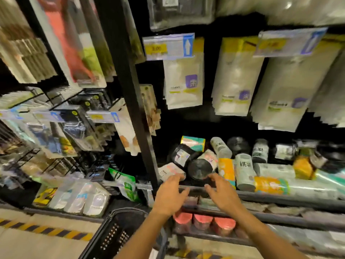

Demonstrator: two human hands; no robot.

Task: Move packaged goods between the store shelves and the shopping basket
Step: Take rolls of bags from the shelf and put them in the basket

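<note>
**A:** Where's the round black tub with the dark lid (199,170)?

**B:** At the front edge of the dark shelf (280,198), near its left corner. The lid faces outward, straight ahead between both hands.

**A:** Any grip?

**B:** None. The left hand (170,196) and right hand (223,196) are spread and empty on either side of it, and the right looks nearer. The black plastic basket (119,234) sits below left.

A black round tub (199,170) sits at the shelf (280,198) front. A white pack (170,171) lies just left of the tub, an orange pack (226,171) just right. The black basket (115,232) stands below-left of the tub.
</note>
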